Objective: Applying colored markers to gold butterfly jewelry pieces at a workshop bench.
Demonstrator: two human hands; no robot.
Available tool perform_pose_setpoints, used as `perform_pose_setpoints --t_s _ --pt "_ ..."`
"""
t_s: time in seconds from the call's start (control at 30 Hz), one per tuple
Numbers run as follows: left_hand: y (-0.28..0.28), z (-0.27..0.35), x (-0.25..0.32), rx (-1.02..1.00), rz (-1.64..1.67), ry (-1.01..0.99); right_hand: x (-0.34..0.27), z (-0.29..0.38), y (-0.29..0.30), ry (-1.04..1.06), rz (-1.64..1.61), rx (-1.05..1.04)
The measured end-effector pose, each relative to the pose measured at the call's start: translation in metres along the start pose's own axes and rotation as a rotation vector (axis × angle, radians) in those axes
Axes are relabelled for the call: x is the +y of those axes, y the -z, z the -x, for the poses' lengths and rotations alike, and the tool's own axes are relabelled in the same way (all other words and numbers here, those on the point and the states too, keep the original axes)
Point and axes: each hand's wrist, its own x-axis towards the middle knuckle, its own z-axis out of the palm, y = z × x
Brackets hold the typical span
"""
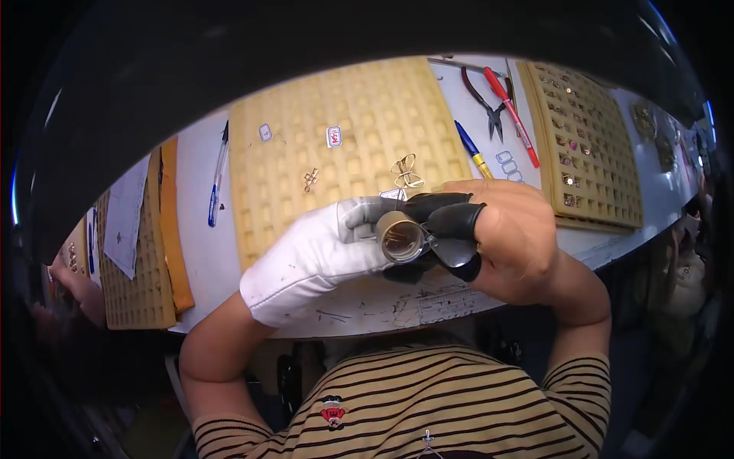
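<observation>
A folding jeweller's loupe (pixel 401 240) with a brass-coloured barrel is tilted up over the near edge of a yellow foam tray. My right hand (pixel 513 241), with black covers on its fingers, grips it by the swing-out metal cover (pixel 456 251). Against the barrel's left side rest the thumb and fingers of my left hand (pixel 312 252), in a white glove. Thin lines show through the lens, and a fine metal wire (pixel 398 201) sticks up behind it between the hands. The left fingertips are partly hidden, so their hold cannot be told. Beyond them lie a butterfly-shaped wire piece (pixel 407 171) and a paper tag (pixel 393 195).
The foam tray (pixel 344 92) bears a small lattice-like metal piece (pixel 310 179) and tags. Pliers (pixel 492 109), a red marker (pixel 513 117) and a blue-and-yellow pen (pixel 473 149) lie right, beside a jewellery-filled foam tray (pixel 608 189). A ballpoint (pixel 218 178) and another tray (pixel 129 298) lie left.
</observation>
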Motion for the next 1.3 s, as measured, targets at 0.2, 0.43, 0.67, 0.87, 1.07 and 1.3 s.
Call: perform_pose_setpoints --t_s 0.2,0.43,0.67,0.87,1.07,1.3 --pt "-0.002 -0.004 0.000 -0.011 0.042 0.038 0.000 0.002 -0.001 -0.010 -0.011 0.014" --pt "-0.005 -0.007 -0.007 0.060 0.044 -0.032 -0.002 0.003 -0.003 -0.044 0.000 0.037" --pt "-0.008 -0.005 -0.003 0.084 0.011 -0.005 0.000 0.006 -0.001 -0.061 -0.008 -0.005" --pt "-0.001 -0.007 -0.005 -0.005 0.013 0.048 -0.001 0.005 -0.002 -0.090 -0.021 0.005" --pt "-0.005 -0.007 -0.005 0.028 0.057 0.067 0.001 0.007 -0.001 -0.081 -0.052 -0.011" --pt "-0.004 -0.006 -0.004 0.003 0.045 0.052 -0.001 0.007 0.000 -0.091 -0.049 -0.009"
